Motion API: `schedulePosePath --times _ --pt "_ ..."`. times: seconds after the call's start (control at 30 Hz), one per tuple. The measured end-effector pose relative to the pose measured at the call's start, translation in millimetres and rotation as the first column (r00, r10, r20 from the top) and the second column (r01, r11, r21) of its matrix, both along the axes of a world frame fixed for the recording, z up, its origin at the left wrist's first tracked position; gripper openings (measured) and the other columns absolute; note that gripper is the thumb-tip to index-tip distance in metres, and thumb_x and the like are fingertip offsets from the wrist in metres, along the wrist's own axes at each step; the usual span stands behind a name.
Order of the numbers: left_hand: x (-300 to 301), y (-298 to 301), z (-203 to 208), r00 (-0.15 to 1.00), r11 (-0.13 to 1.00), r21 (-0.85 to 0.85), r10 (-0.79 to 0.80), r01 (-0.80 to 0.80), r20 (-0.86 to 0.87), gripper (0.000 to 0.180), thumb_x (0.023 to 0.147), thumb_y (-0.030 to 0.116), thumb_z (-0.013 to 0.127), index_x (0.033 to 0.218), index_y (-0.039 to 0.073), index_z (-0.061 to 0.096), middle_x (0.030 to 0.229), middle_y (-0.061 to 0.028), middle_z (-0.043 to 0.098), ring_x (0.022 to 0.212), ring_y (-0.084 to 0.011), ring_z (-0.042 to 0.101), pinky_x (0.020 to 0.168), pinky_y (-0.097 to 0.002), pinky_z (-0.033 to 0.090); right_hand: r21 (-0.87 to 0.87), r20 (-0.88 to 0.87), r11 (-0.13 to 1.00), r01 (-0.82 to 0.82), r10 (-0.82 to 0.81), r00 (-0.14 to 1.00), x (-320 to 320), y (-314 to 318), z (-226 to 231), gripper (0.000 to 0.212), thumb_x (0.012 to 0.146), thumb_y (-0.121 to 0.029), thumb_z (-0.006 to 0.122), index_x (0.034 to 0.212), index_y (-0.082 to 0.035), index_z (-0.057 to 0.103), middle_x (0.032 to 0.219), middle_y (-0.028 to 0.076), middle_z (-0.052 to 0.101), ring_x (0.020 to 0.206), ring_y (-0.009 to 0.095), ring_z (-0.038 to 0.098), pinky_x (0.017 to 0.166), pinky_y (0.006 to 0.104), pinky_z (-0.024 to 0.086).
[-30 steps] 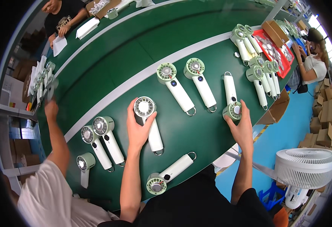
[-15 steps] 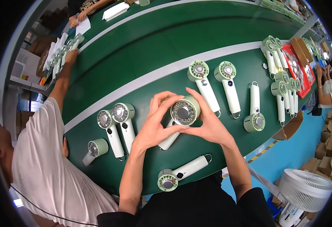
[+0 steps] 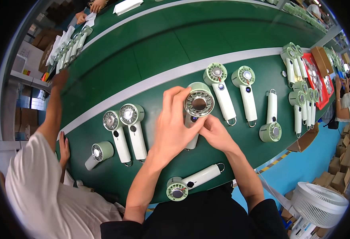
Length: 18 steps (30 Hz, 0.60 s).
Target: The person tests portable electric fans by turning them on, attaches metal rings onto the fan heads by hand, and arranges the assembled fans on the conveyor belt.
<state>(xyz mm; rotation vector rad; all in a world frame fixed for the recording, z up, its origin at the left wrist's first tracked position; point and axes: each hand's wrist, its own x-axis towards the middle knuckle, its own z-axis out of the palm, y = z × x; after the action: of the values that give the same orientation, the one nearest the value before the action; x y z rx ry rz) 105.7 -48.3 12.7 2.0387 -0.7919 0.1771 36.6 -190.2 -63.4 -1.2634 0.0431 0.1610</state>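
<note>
A handheld fan [image 3: 199,102] with a pale green head, a silver grille and a white handle is held over the middle of the table. My left hand [image 3: 170,129] is closed on it, fingers up along the left side of the head and thumb below the grille. My right hand [image 3: 219,134] is closed at the upper handle, its thumb and fingers just under the head beside a small lit display. Its fingertips are partly hidden. Between my forearms and the front edge lies another handheld fan [image 3: 195,181], handle pointing right.
Two fans [image 3: 131,131] lie left of my hands, beside a short fan with a grey handle [image 3: 99,154]. More fans [image 3: 244,93] lie to the right, near a red tray [image 3: 316,81]. A co-worker's arm [image 3: 49,107] reaches along the left. A white floor fan [image 3: 320,205] stands lower right.
My right hand has moved from the fan's head down to its handle. My left hand has shifted its grip, and the fan's head has risen slightly. The co-worker's reaching hand has drawn back toward the near left.
</note>
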Motion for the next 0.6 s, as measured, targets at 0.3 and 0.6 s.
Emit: schedulePosePath --times 0.3,0.6 --pt "6.3 0.8 -2.8 0.998 0.998 0.03 -0.059 0.059 0.031 0.063 0.076 0.014 0.082 0.129 -0.001 0.052 0.123 -0.0165 0.053 0.098 -0.0327 0.064 0.077 -0.0411 0.055 -0.003 0.04 1.0 0.018 -0.017 0.999 -1.9 -0.2 2.0 0.029 0.099 -0.008 0.058 0.126 0.003 0.052 0.115 0.008 0.064 0.103 0.014 0.064 0.091 0.0313 0.052" --pt "17.0 13.7 12.1 0.963 0.996 -0.093 -0.039 0.015 -0.267 0.029 0.095 0.01 0.063 0.122 -0.001 0.063 0.112 -0.0113 0.063 0.084 -0.015 0.061 0.079 -0.0301 0.05 0.192 -0.057 0.981 -0.039 0.051 0.997 -0.1 2.3 15.6 0.035 0.1 -0.009 0.057 0.132 0.004 0.049 0.114 0.016 0.068 0.096 0.026 0.071 0.088 0.0388 0.057"
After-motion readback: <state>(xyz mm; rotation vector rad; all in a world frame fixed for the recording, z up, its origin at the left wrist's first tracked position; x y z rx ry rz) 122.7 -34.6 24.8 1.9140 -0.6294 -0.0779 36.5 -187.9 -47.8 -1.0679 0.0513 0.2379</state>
